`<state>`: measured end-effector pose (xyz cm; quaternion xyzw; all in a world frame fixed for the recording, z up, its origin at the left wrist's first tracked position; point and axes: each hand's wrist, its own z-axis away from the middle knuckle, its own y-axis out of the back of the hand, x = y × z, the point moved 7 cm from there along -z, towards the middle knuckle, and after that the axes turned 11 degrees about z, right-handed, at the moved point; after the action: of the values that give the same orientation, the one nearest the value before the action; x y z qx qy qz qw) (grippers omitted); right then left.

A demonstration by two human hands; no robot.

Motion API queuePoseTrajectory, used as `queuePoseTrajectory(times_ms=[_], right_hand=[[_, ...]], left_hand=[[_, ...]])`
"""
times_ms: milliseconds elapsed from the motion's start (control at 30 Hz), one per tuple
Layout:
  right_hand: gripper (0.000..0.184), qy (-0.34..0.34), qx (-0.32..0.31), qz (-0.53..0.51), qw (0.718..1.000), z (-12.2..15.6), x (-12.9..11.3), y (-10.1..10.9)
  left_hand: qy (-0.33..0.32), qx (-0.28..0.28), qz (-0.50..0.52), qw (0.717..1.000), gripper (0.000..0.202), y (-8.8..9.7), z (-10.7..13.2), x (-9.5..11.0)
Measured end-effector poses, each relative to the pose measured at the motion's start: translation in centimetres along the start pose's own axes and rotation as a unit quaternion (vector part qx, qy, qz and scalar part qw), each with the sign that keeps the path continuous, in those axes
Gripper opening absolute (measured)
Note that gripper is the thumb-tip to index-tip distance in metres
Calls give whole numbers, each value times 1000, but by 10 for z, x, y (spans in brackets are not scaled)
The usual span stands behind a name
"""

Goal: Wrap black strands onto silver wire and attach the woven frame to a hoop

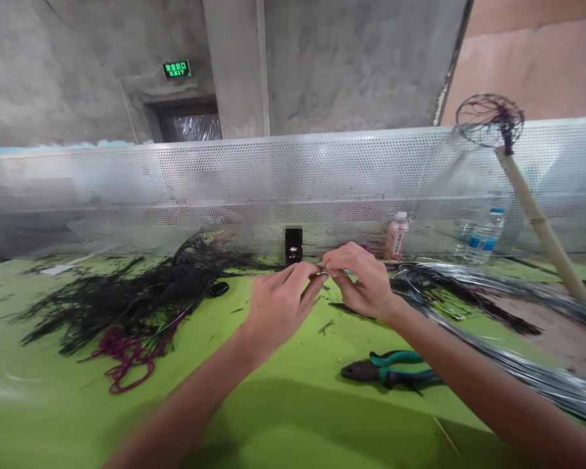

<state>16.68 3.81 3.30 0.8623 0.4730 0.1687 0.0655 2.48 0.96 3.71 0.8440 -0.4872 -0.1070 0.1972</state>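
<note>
My left hand [279,301] and my right hand [362,280] meet above the green tabletop [293,404], fingertips pinched together on a thin wire piece [322,271] held between them. The piece is small and blurred. Green-handled pliers [385,370] lie on the table below my right forearm. A bundle of long steel wires [508,326] stretches across the right side of the table, close to my right wrist.
A heap of black feathery strands [137,293] with dark red cord [127,358] lies at the left. A small black box [293,245], a pink bottle [396,236] and a water bottle [483,236] stand by the perforated metal screen [293,176]. A bamboo pole with wire hoop [537,208] leans at right.
</note>
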Motion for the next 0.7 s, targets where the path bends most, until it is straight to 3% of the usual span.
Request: queuePoseTrajectory(times_ms=[267,433,567,633,667,700], right_hand=[[14,-23,-31,-16,999,-1,3,-3],[8,-129,-38,-4,991,-8,-3,0],[5,-235,-62,-59,968,-20,-14,12],[10,-288,-83,-140,944,-22,-18,13],[15,-343,-96,-215,909,-18,-17,9],[21,-407,-115,-301,855,-10,-16,2]], left_hand=[[4,-19,8,1000,13,4,0,-1],[17,1,-33,999,16,3,2,-3],[2,30,-87,996,13,5,2,-3],[-23,38,-112,993,13,4,5,-1],[-39,40,-121,991,13,4,7,0],[-56,41,-128,989,12,3,11,2]])
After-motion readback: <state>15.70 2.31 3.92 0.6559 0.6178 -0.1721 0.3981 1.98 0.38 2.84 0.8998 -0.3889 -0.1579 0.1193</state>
